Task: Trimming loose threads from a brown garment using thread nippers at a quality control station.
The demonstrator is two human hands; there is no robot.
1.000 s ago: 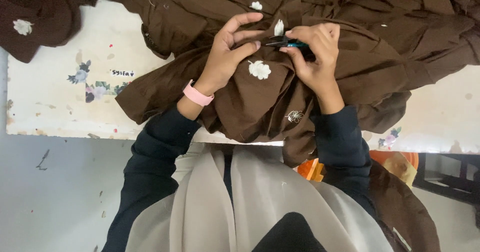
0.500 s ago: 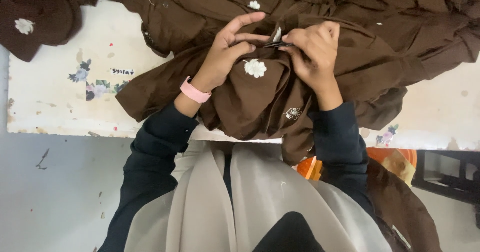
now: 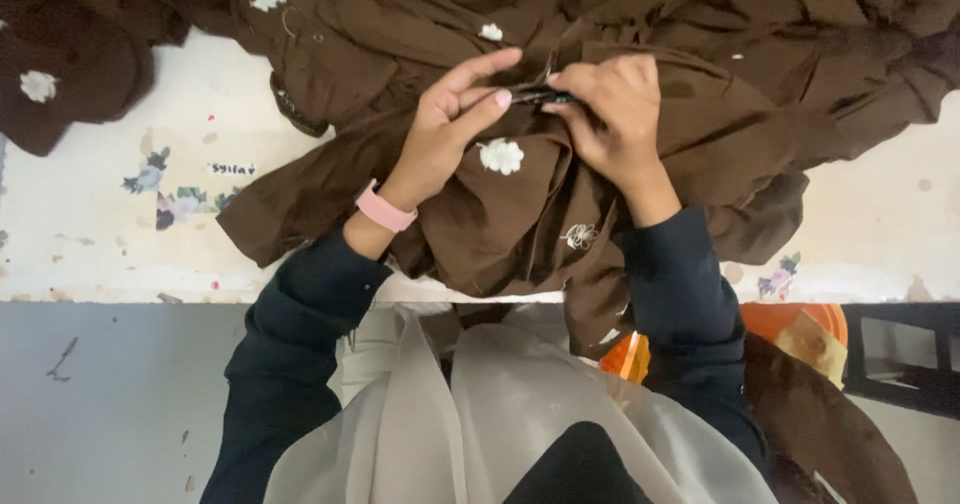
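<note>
At far left a small white label (image 3: 232, 169) with dark lettering and faded flower stickers (image 3: 160, 189) sit on the worn white table (image 3: 120, 254). The left hand (image 3: 445, 129), pink band (image 3: 385, 209) at the wrist, lies part open, fingers pinching the brown garment (image 3: 520, 234) just above a white embroidered flower (image 3: 500, 156). The right hand (image 3: 610, 114) is curled closed around a small dark tool (image 3: 540, 94), apparently snips. Judged step: trimming at the fold; any cut calls for taut cloth and clear fingers. An orange container (image 3: 800, 324) stands lower right.
</note>
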